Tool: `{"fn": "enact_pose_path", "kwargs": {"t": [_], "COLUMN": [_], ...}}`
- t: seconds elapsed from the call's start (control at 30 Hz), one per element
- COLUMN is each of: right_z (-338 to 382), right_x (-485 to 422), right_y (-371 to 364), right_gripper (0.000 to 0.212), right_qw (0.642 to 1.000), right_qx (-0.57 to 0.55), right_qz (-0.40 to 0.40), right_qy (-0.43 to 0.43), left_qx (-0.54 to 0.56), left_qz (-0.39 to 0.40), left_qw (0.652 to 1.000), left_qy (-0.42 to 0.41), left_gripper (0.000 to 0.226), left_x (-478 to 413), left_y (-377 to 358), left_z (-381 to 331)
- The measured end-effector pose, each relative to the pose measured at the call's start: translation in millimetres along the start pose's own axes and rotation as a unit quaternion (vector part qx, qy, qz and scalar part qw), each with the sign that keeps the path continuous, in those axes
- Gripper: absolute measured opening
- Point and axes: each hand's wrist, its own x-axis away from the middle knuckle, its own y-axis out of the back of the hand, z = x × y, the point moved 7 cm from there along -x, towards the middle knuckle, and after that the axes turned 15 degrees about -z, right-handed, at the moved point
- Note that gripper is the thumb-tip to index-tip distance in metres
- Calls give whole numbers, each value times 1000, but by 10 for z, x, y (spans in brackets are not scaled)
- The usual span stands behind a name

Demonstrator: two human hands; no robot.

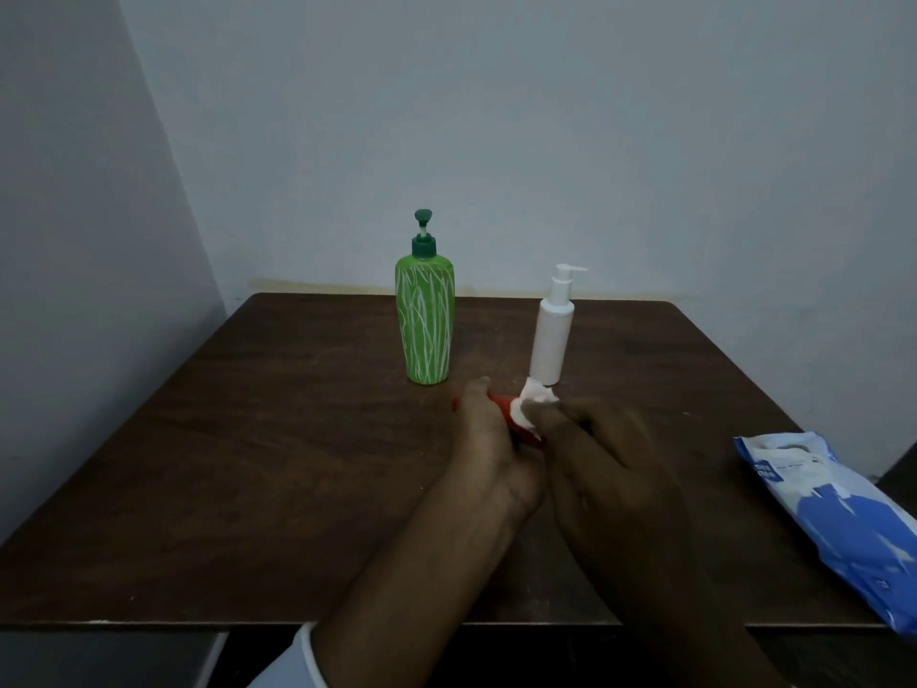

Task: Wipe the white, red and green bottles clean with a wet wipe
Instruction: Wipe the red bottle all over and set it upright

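Observation:
A tall green pump bottle with white grass lines stands upright near the table's middle. To its right stands a slim white pump bottle. In front of them my left hand grips a small red bottle, mostly hidden by my fingers. My right hand holds a crumpled white wet wipe against the red bottle's upper end.
The dark brown wooden table sits in a corner, with walls behind and to the left. A blue and white pack of wet wipes lies at the right edge, partly overhanging the front corner.

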Motion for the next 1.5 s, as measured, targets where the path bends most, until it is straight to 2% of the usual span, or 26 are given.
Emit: {"fn": "enact_pose_path", "kwargs": {"t": [0.07, 0.13, 0.27, 0.5, 0.57, 0.67, 0.73, 0.87, 1.0, 1.13, 1.2, 1.27, 1.33, 1.43, 1.5], "right_z": [-46, -53, 81, -78, 18, 49, -36, -180, -209, -195, -92, -33, -57, -63, -135], "right_x": [79, 174, 104, 199, 113, 66, 156, 303, 205, 79, 24, 15, 57, 181, 248], "right_y": [12, -2, -38, -55, -46, -16, -30, -140, -18, 307, 324, 180, 43, 2, 28], "right_gripper": [32, 32, 31, 34, 40, 34, 32, 34, 28, 30, 29, 23, 26, 37, 35], "right_qw": [999, 999, 999, 999, 999, 999, 999, 998, 998, 995, 995, 997, 996, 1000, 998], "right_qx": [48, 49, 9, 47, 34, 16, 42, 64, 62, 58, 41, -9, -51, -2, 20], "right_qz": [-1, 1, -30, -4, -20, -35, -14, 23, 1, -67, -90, -74, -46, 19, 54], "right_qy": [16, 16, 28, -3, 5, 4, 7, -13, -30, -48, -29, -25, -55, -15, -4], "left_qx": [39, 50, 9, 54, 30, 13, 34, 57, 51, 73, 61, 32, 7, 25, 74], "left_qz": [-15, -41, -19, -40, -28, -16, -31, -35, -16, 2, 3, 20, 23, -8, -14], "left_qw": [999, 998, 1000, 998, 999, 999, 998, 997, 998, 997, 998, 999, 1000, 1000, 997], "left_qy": [-3, -5, -17, -18, -19, -26, -31, -46, -35, -30, -16, 3, 20, 7, 3], "left_gripper": [55, 63, 47, 70, 67, 66, 63, 42, 32, 43, 49, 49, 49, 38, 37], "left_x": [-9, -28, -32, -73, -55, -34, -4, 104, 179, 69, 4, 15, 59, 76, 27], "left_y": [17, 45, 18, 125, 104, 62, 85, 73, -21, -30, -25, -40, -33, 41, 80], "left_z": [-79, -109, -20, -125, -49, -52, -139, -191, -209, -253, -175, -79, -23, -121, -194]}}
